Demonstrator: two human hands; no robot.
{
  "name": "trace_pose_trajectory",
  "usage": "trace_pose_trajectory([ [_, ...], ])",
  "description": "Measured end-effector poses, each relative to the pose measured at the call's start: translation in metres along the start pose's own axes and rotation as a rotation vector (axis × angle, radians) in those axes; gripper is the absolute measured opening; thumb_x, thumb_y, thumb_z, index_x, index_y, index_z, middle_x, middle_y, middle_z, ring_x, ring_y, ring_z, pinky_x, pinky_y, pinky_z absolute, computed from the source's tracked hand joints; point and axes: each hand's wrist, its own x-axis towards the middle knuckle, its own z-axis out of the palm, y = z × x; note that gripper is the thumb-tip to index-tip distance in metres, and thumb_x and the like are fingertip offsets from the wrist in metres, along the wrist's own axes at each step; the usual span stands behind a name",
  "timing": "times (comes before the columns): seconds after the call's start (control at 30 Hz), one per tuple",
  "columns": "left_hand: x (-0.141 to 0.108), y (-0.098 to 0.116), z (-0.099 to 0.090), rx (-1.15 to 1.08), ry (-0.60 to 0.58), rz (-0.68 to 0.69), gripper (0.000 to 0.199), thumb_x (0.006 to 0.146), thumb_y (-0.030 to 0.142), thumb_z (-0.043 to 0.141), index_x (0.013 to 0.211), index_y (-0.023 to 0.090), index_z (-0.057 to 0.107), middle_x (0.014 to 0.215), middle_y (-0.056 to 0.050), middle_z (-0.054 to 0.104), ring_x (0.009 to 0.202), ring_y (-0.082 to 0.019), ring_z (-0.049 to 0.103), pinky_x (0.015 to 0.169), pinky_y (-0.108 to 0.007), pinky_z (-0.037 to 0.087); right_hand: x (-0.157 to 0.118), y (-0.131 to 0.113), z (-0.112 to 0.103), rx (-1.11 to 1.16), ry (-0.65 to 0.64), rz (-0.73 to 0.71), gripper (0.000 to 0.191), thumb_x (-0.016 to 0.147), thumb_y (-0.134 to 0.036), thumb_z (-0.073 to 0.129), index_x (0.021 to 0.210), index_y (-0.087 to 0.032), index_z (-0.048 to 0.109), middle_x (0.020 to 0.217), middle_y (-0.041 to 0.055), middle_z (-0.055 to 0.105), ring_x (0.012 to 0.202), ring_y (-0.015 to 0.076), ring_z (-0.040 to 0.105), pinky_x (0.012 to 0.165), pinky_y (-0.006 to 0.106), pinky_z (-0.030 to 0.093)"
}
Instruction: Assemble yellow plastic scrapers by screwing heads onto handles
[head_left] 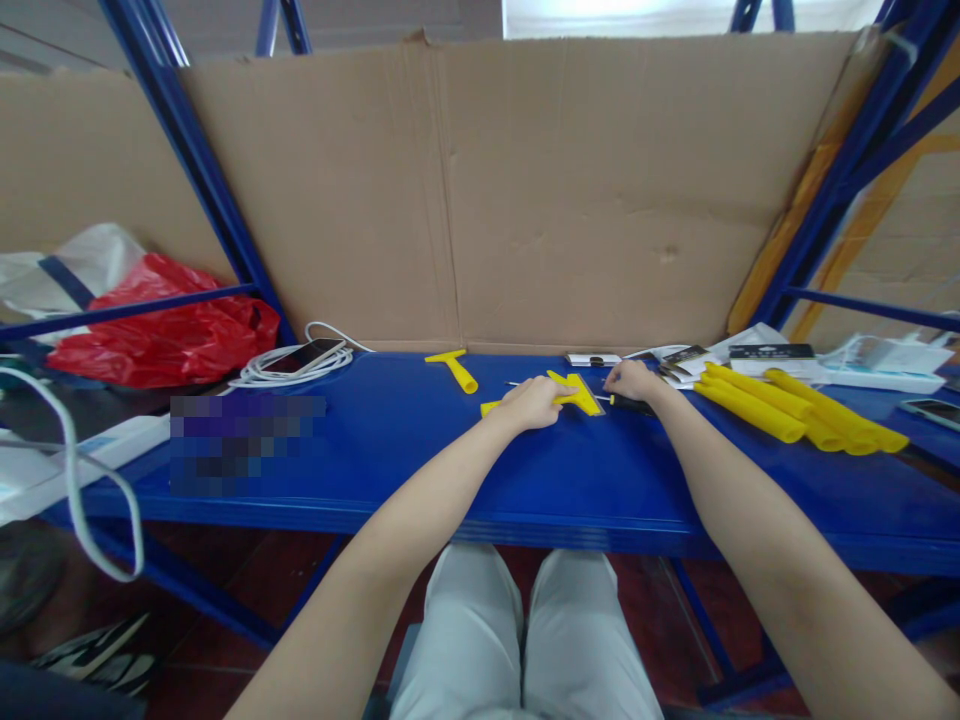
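My left hand (534, 402) is closed round the handle of a yellow scraper (580, 394), whose wide head points right on the blue table (420, 450). Just right of the scraper's head, my right hand (628, 381) has its fingers pressed together; what they hold, if anything, is too small to make out. A screwdriver with a black handle (632, 405) lies beneath the right hand, its shaft toward the scraper. Behind and left of my left hand lies a second yellow T-shaped piece (456, 369).
Several yellow tubes (757, 403) lie at the right, before small boxes (772, 359) and a white power strip (881, 376). Coiled white cable (259, 372) and a red bag (172, 325) sit at the left. Cardboard (600, 190) stands behind the table, between blue posts.
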Motion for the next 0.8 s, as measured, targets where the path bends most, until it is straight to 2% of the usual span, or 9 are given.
trace_pose_trajectory([
  [0.13,0.000,0.001,0.000,0.015,0.003,0.009,0.049,0.089,0.016,0.054,0.134,0.034,0.057,0.130,-0.002,0.064,0.118,-0.024,0.061,0.100,-0.035,0.048,0.004,0.003,0.002,0.017,-0.002,-0.016,0.017,0.070,-0.027,0.065,0.080,-0.024,0.078,0.090,0.0070,0.073,0.102,0.0258,0.063,0.088,0.035,0.049],
  [0.3,0.000,0.000,0.000,0.017,0.004,0.008,0.048,0.090,0.017,0.053,0.135,0.034,0.057,0.130,-0.003,0.064,0.118,-0.024,0.061,0.100,-0.035,0.048,-0.004,-0.005,-0.003,0.048,0.029,0.057,0.013,0.069,-0.022,0.064,0.075,-0.021,0.076,0.095,0.0096,0.072,0.106,0.0289,0.062,0.091,0.039,0.048],
  [0.37,0.000,-0.001,0.000,0.007,0.004,-0.001,0.049,0.089,0.017,0.053,0.135,0.034,0.057,0.129,-0.003,0.065,0.117,-0.024,0.061,0.100,-0.035,0.048,-0.007,-0.009,-0.005,0.188,0.069,0.046,0.012,0.071,-0.020,0.063,0.072,-0.019,0.075,0.092,0.0094,0.072,0.102,0.0273,0.063,0.090,0.037,0.048],
  [0.43,0.000,-0.001,0.000,-0.001,0.008,-0.007,0.049,0.089,0.017,0.053,0.135,0.034,0.057,0.128,-0.003,0.065,0.116,-0.024,0.062,0.100,-0.035,0.048,-0.011,-0.014,-0.009,0.440,0.102,-0.010,0.014,0.074,-0.021,0.060,0.075,-0.016,0.073,0.088,0.0083,0.073,0.094,0.0234,0.065,0.087,0.033,0.049],
  [0.5,0.000,-0.001,0.000,0.006,0.010,-0.007,0.048,0.090,0.018,0.053,0.135,0.033,0.056,0.127,-0.005,0.065,0.116,-0.025,0.062,0.100,-0.037,0.048,-0.014,-0.021,-0.012,0.682,0.104,-0.071,0.016,0.075,-0.023,0.059,0.079,-0.014,0.072,0.089,0.0073,0.073,0.090,0.0203,0.065,0.084,0.031,0.049],
  [0.57,0.000,-0.002,0.000,0.018,0.015,0.007,0.047,0.091,0.019,0.052,0.136,0.032,0.056,0.128,-0.005,0.065,0.116,-0.025,0.062,0.099,-0.037,0.048,-0.018,-0.030,-0.015,0.815,0.075,-0.114,0.014,0.074,-0.024,0.061,0.078,-0.015,0.071,0.090,0.0063,0.073,0.090,0.0188,0.065,0.085,0.031,0.048],
  [0.67,0.000,-0.001,0.000,0.028,0.033,0.035,0.047,0.091,0.019,0.050,0.137,0.031,0.055,0.128,-0.006,0.065,0.116,-0.025,0.062,0.099,-0.037,0.048,-0.022,-0.042,-0.017,0.860,0.017,-0.164,0.007,0.071,-0.019,0.061,0.067,-0.017,0.068,0.085,0.0044,0.073,0.088,0.0171,0.064,0.087,0.029,0.047],
  [0.8,0.000,-0.001,-0.002,0.046,0.034,0.037,0.047,0.093,0.021,0.048,0.138,0.032,0.054,0.126,-0.006,0.066,0.115,-0.025,0.063,0.097,-0.037,0.049,-0.022,-0.050,-0.015,0.808,0.003,-0.151,0.013,0.069,-0.013,0.059,0.058,-0.018,0.063,0.080,0.0039,0.073,0.087,0.0174,0.064,0.087,0.028,0.047],
])
